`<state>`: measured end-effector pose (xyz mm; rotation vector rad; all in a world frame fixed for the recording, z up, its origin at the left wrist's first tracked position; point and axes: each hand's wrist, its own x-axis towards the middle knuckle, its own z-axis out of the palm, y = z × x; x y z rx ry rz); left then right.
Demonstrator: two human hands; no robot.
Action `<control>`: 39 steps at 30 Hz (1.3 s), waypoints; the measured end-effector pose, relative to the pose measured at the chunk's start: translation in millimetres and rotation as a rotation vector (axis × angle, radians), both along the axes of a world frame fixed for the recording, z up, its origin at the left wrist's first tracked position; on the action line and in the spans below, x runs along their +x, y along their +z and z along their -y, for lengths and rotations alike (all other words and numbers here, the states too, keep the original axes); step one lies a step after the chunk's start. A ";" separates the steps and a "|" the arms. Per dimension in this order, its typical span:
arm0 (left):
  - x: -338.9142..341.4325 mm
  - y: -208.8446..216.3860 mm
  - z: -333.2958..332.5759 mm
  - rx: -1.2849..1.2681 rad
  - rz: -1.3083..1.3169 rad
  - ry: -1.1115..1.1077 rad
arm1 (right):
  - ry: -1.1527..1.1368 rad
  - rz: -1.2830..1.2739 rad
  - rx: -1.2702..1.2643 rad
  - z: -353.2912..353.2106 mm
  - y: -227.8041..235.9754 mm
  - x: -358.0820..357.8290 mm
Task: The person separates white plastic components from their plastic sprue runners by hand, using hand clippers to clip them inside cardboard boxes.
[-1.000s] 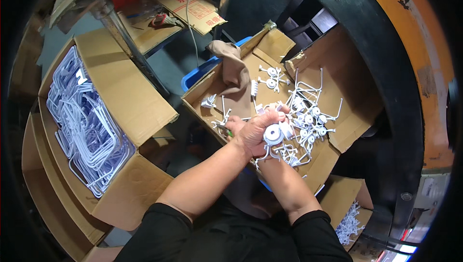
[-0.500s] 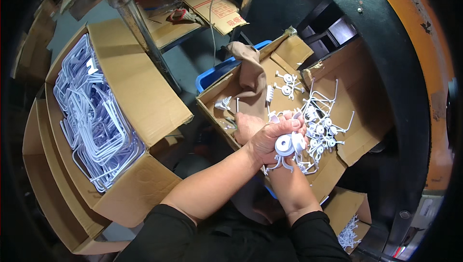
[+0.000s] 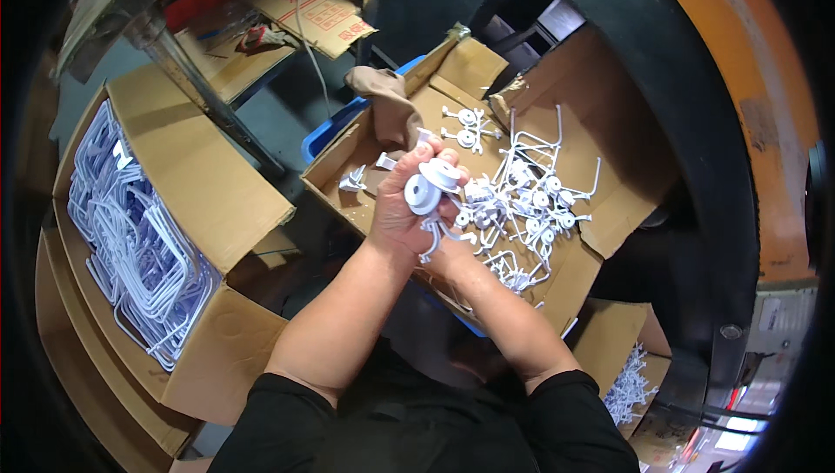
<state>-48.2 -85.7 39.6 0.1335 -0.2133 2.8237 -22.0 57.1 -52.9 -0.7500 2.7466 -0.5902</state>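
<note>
My left hand [image 3: 396, 212] is closed around a few white plastic pieces with round discs [image 3: 423, 194] and curved prongs, held up over the near left part of an open cardboard box [image 3: 570, 277]. My right forearm [image 3: 487, 290] reaches in behind the left hand. My right hand is mostly hidden there, so its fingers and anything in them cannot be made out. Beyond the hands, a heap of similar white disc pieces [image 3: 539, 212] lies in the box with bent white wire parts [image 3: 557, 138]. Two disc pieces [image 3: 467, 128] lie apart near the far side.
On the left, a tall carton [image 3: 217, 212] is filled with bent white wire parts [image 3: 143, 238]. A smaller carton [image 3: 600, 334] at lower right holds small white pieces. Brown cloth [image 3: 387, 103] drapes over the box and blue tub [image 3: 326, 129]. An orange-edged machine [image 3: 739, 64] borders the right.
My view has shifted, so the boxes sit further left. The left hand has risen a little with its white pieces; the right hand, partly visible before, is now mostly behind it.
</note>
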 end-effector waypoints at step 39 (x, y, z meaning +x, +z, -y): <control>2.6 -2.4 -16.5 -0.135 -0.051 -0.091 | -0.164 0.287 0.111 -144.3 69.1 81.4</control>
